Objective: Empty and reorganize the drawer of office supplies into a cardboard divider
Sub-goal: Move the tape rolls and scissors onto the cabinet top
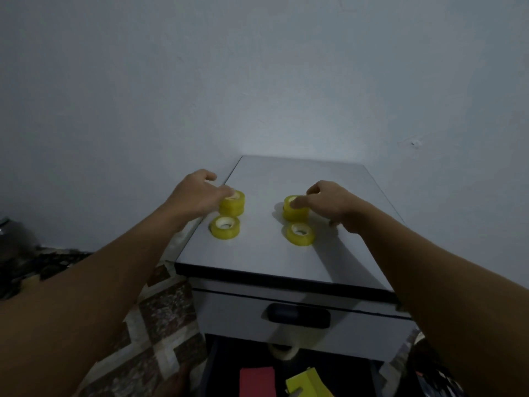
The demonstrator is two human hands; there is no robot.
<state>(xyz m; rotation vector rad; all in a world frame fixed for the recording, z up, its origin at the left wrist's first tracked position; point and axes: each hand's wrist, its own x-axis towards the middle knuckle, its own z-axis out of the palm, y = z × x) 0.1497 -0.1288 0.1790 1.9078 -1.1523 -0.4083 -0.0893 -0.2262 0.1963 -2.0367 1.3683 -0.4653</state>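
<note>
Several yellow tape rolls lie on the white cabinet top [329, 179]. My left hand [197, 193] holds a small stack of tape rolls [232, 205] at the left edge, thumb on its top. A single tape roll [225, 227] lies just in front of it. My right hand [329, 200] grips a second stack of tape rolls [295, 211], thumb over its top. Another single roll [300, 233] lies in front of that. Below, a lower drawer [375, 368] stands open, showing a pale tape roll [283, 352], a red pad [257, 381] and a yellow pad [307, 383].
The upper drawer front [229, 310] with its black handle [299, 316] is closed. A plain wall rises behind the cabinet. Patterned floor tiles [160, 316] lie to the left, with a dark round object [14, 236] at the far left.
</note>
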